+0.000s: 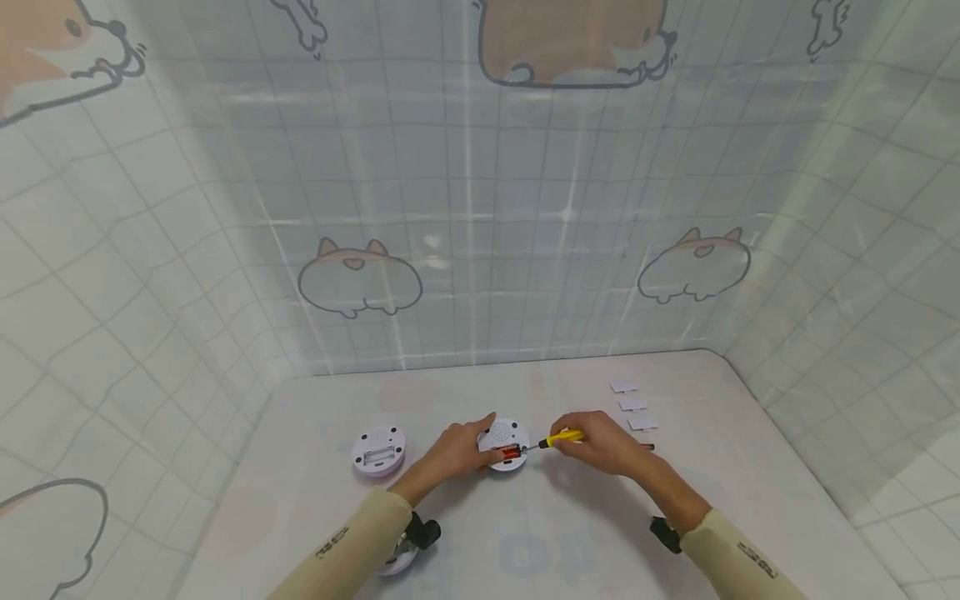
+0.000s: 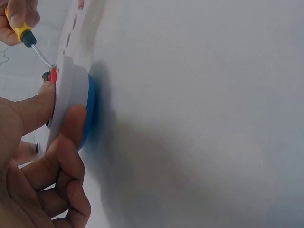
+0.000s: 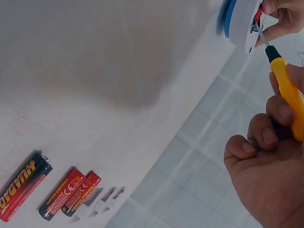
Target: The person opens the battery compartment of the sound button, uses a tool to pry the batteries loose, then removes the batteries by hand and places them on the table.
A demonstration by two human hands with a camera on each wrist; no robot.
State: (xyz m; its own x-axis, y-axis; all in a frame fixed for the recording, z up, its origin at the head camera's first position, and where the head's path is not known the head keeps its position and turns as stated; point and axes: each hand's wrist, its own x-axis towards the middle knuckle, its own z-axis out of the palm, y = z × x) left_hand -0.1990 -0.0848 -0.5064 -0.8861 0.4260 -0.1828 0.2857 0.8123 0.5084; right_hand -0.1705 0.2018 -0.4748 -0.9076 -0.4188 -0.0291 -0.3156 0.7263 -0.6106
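My left hand (image 1: pixel 459 448) steadies a round white device (image 1: pixel 501 432) with a blue underside (image 2: pixel 90 109), its holed face turned up. In the left wrist view the thumb presses on a red battery (image 2: pixel 53 75) in the device's compartment, and curled fingers grip the rim. My right hand (image 1: pixel 600 443) holds a yellow-handled screwdriver (image 1: pixel 566 436) with a black collar. The metal tip of the screwdriver (image 3: pixel 287 90) reaches the end of the battery in the compartment. The thumb hides part of the compartment.
A second round white device (image 1: pixel 380 440) with an uncovered battery slot lies left. A third (image 1: pixel 399 562) is partly hidden under the left forearm. Three small white covers (image 1: pixel 632 405) lie at the right. Two small red batteries (image 3: pixel 61 192) and a larger battery (image 3: pixel 23 185) lie nearby.
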